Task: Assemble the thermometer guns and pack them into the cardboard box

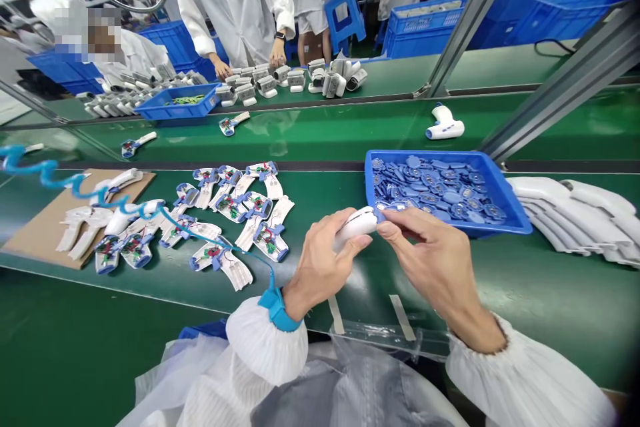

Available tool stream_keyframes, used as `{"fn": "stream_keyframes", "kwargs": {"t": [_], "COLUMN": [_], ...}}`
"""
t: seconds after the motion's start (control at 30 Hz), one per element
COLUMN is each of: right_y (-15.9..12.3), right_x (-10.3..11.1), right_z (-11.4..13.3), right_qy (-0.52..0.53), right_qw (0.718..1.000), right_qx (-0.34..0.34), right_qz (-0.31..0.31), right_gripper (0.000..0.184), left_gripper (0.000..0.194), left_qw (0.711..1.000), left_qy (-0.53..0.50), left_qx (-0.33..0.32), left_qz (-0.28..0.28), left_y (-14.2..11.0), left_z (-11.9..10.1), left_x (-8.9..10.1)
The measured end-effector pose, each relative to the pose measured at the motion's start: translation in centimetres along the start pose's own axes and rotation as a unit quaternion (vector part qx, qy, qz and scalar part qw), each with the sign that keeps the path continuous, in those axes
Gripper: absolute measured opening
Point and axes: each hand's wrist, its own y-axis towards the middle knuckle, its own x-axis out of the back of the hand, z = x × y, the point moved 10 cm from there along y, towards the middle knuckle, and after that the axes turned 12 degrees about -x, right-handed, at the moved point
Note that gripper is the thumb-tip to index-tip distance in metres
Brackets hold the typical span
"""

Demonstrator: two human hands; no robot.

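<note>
My left hand (323, 257) is closed around a white plastic housing (359, 223), seemingly a handheld device shell, with a dark slot along it. The fingers of my right hand (437, 257) pinch a small blue plastic piece (379, 216) against the end of that housing; the fingertips hide most of it. Just behind my right hand stands a blue tray (520, 221) filled with round blue plastic caps (440, 187). Left of my hands lie several opened white shell halves (270, 238) with blue parts, green circuit boards and wires.
White shells (580, 217) are stacked at the right. Cardboard (30, 240) lies at the left under white parts. A white device (444, 124) sits on the green conveyor (320, 130). A blue coiled cord (200, 232) crosses to my left wristband. A person (235, 7) handles grey-white parts opposite.
</note>
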Motion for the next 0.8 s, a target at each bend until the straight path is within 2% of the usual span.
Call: {"fn": "stream_keyframes", "kwargs": {"t": [0.2, 0.37, 0.47, 0.53, 0.67, 0.73, 0.8], "right_y": [-0.6, -1.1, -1.1, -1.1, -1.5, -2.1, -3.2], "right_x": [0.2, 0.8, -0.3, -1.0, -0.9, -1.4, -2.6], "right_z": [2.8, 3.4, 2.9, 2.0, -1.4, -3.1, -3.9], "right_qy": [-0.034, -0.104, -0.098, -0.074, -0.032, -0.016, -0.009], "right_qw": [0.991, 0.983, 0.988, 0.994, 0.998, 0.993, 0.983], "right_qx": [0.128, 0.150, 0.116, 0.077, -0.031, -0.085, -0.108], "right_qz": [0.012, -0.032, 0.007, 0.025, 0.032, 0.080, 0.150], "right_gripper": [0.027, 0.029, 0.030, 0.027, 0.028, 0.029, 0.030], "left_gripper": [0.036, 0.040, 0.037, 0.031, 0.026, 0.026, 0.031], "left_qw": [0.996, 0.986, 0.979, 0.976, 0.970, 0.978, 0.981], "left_qy": [0.041, 0.098, 0.131, 0.154, 0.180, 0.169, 0.187], "left_qx": [-0.060, -0.093, -0.114, -0.104, -0.111, -0.103, -0.039], "left_qz": [0.061, 0.100, 0.107, 0.112, 0.121, 0.069, -0.032], "left_y": [0.3, 0.7, 1.0, 1.1, 0.1, -0.4, -0.9], "left_z": [-0.7, -1.7, -2.0, -1.6, -1.1, -0.7, 0.9], "left_x": [-0.1, -0.3, -1.0, -1.6, -2.6, -2.1, -0.7]}}
